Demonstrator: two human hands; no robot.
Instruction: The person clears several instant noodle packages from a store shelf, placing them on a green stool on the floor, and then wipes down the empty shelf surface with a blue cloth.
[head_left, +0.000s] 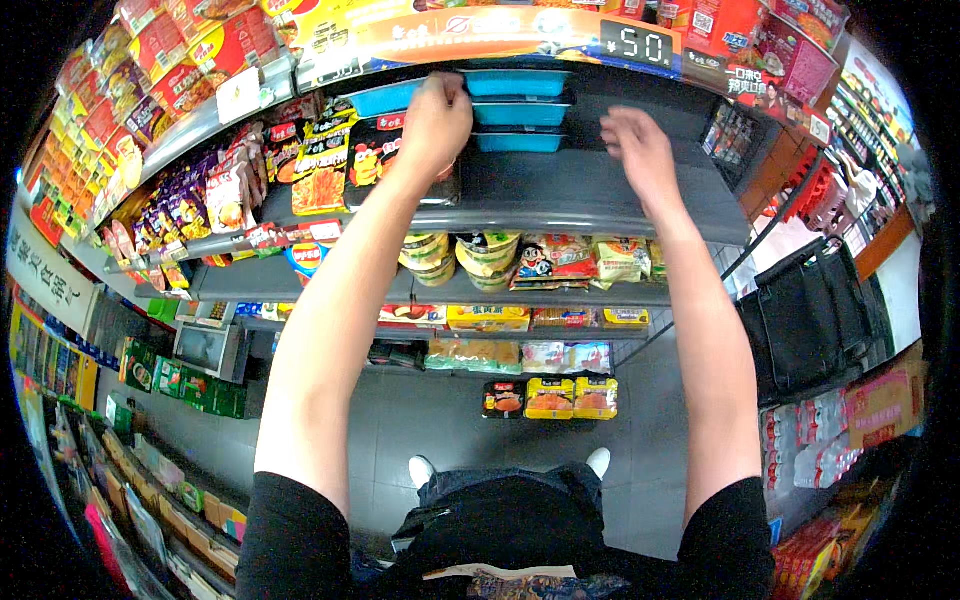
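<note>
My left hand (442, 116), blurred and with curled fingers, is raised in front of a blue plastic tray (384, 99) on the grey shelf (592, 184). Whether it grips that tray cannot be made out. Below the tray stands a black food package (369, 154) with a cartoon figure, partly covered by my left hand and forearm. To the right of this hand is a stack of three blue plastic trays (520, 114). My right hand (636, 142) hangs over the shelf's right part, fingers slightly bent and apart, holding nothing.
Yellow noodle packets (322, 165) stand left on the same shelf. Lower shelves carry cup noodles (487, 259) and snack bags (555, 262). Several boxed meals (551, 398) rest on the floor before my feet. A black bag (814, 315) and bottled-water packs (810, 435) are at right.
</note>
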